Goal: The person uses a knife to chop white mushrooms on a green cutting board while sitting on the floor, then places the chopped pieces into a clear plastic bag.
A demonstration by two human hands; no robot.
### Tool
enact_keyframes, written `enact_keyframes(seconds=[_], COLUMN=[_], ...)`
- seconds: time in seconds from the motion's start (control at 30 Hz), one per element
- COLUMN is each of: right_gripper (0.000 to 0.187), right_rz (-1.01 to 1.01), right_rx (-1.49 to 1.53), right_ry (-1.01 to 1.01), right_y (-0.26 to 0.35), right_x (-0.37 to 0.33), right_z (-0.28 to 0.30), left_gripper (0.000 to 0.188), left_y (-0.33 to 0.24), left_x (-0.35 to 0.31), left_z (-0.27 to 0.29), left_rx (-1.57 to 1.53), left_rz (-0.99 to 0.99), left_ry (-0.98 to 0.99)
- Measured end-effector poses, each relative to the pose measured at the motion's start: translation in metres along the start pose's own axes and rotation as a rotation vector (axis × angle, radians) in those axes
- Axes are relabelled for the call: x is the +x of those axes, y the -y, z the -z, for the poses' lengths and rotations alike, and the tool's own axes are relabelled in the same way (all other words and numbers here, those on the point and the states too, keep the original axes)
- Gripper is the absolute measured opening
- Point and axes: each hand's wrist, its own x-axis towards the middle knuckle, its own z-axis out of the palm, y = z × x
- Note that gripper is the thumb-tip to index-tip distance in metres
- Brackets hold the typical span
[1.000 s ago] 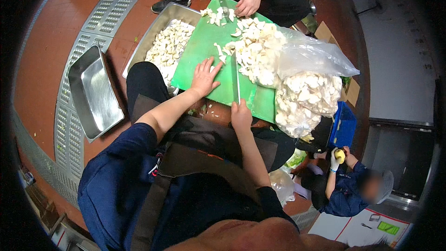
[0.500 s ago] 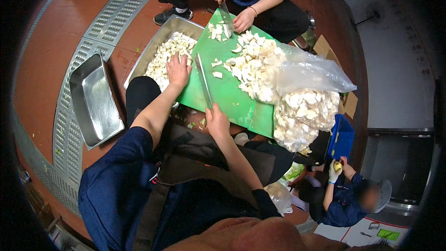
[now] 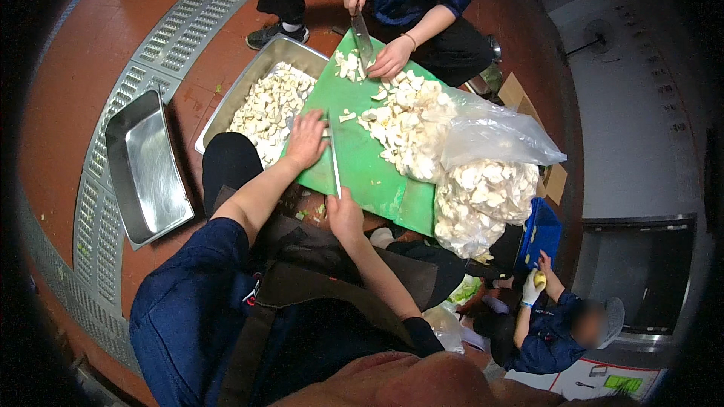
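Observation:
My right hand (image 3: 345, 215) grips the handle of a knife (image 3: 335, 162). Its long blade points away from me over the green cutting board (image 3: 358, 162). Beside the blade, at the board's left edge, my left hand (image 3: 307, 139) has its fingertips on a pale piece (image 3: 326, 133), probably mushroom, partly hidden by the fingers. Left of the board, a metal tray (image 3: 215, 122) holds many cut cream-white pieces (image 3: 265, 105). On the board's right lies a heap of larger pale pieces (image 3: 411, 117), spilling from a clear plastic bag (image 3: 494, 132).
Across the board, a co-worker's hand (image 3: 391, 58) steadies pieces beside another knife (image 3: 362, 36). A bare metal tray (image 3: 151, 169) rests on the floor at left. Another full bag (image 3: 483, 200) and a blue crate (image 3: 537, 234) are at right, near a person holding a yellowish item (image 3: 539, 279).
My left hand has moved right from the pieces in the tray to the board beside my knife. My knife has shifted slightly toward me. The co-worker's blade has moved a little.

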Motion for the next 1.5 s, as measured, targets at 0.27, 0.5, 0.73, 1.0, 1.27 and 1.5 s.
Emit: enact_keyframes(seconds=[0.27, 0.5, 0.73, 1.0, 1.27, 1.5], right_gripper=[0.028, 0.032, 0.034, 0.029, 0.028, 0.024], right_rz=[0.131, -0.175, -0.291, -0.198, -0.165, -0.104], right_rx=[0.14, 0.038, -0.118, -0.041, -0.075, -0.071], right_ry=[-0.023, -0.107, -0.043, -0.098, -0.138, -0.139], right_y=[0.013, -0.062, -0.1, -0.103, -0.094, -0.091], right_x=[-0.004, -0.055, -0.062, -0.059, -0.058, -0.057], right_z=[0.027, 0.069, 0.063, 0.062, 0.069, 0.058], left_gripper=[0.045, 0.049, 0.052, 0.035, 0.023, 0.025], left_y=[0.049, -0.006, -0.061, -0.072, -0.091, -0.038], left_x=[0.018, 0.024, 0.076, 0.115, 0.091, -0.023], left_z=[0.013, 0.02, -0.012, -0.068, -0.019, 0.0], left_rx=[0.075, -0.196, -0.232, -0.105, -0.168, 0.042], left_rz=[0.585, 0.122, -0.031, -0.158, -0.181, -0.24], left_ry=[-0.344, -0.202, 0.056, 0.228, -0.133, -0.012])
